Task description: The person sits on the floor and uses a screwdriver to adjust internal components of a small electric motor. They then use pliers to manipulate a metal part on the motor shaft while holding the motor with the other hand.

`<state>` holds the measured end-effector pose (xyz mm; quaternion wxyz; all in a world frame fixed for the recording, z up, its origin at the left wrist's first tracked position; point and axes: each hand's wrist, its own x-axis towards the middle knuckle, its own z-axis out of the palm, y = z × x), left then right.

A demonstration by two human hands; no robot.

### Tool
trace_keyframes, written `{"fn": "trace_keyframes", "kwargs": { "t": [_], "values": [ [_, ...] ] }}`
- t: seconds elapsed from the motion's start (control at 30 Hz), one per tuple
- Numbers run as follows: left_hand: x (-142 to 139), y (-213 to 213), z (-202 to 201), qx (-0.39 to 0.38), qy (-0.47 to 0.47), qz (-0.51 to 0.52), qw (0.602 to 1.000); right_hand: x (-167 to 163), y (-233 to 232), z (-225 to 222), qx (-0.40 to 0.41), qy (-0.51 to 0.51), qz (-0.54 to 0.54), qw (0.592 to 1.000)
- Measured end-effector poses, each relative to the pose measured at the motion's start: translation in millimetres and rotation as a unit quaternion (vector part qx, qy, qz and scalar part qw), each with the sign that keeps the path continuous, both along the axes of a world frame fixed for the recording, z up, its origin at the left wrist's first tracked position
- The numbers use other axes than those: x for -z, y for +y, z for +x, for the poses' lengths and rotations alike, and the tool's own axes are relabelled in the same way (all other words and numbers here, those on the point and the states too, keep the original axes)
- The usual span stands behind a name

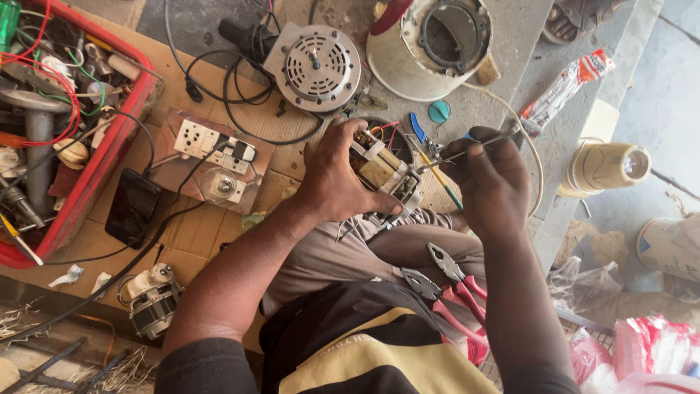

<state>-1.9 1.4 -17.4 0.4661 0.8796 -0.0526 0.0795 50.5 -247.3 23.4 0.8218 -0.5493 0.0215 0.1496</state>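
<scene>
One small motor block (383,171) with a cream winding sits above my lap, my left hand (337,175) clamped around its side. My right hand (490,179) pinches one thin metal probe (459,155), its tip touching the block. Two pairs of red-handled pliers (452,288) rest on my thigh. Beyond lie one round fan motor (319,67), one switchboard (211,157), a white drum (426,47) and a red crate (109,142).
</scene>
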Motion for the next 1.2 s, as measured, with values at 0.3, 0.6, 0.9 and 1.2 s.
{"fn": "trace_keyframes", "kwargs": {
  "t": [0.3,0.6,0.9,1.2],
  "values": [
    [-1,0,-1,-0.003,0.006,0.022,1.000,-43,25,-31,-0.137,-0.285,-0.356,0.880],
    [4,-1,0,-0.023,0.012,0.031,0.999,-48,32,-27,-0.279,-0.443,-0.338,0.782],
    [0,1,0,-0.005,-0.020,0.005,1.000,33,19,-4,0.055,0.120,-0.033,0.991],
    [1,1,2,0.002,-0.022,0.005,1.000,17,1,2,0.073,0.047,0.019,0.996]
  ]
}}
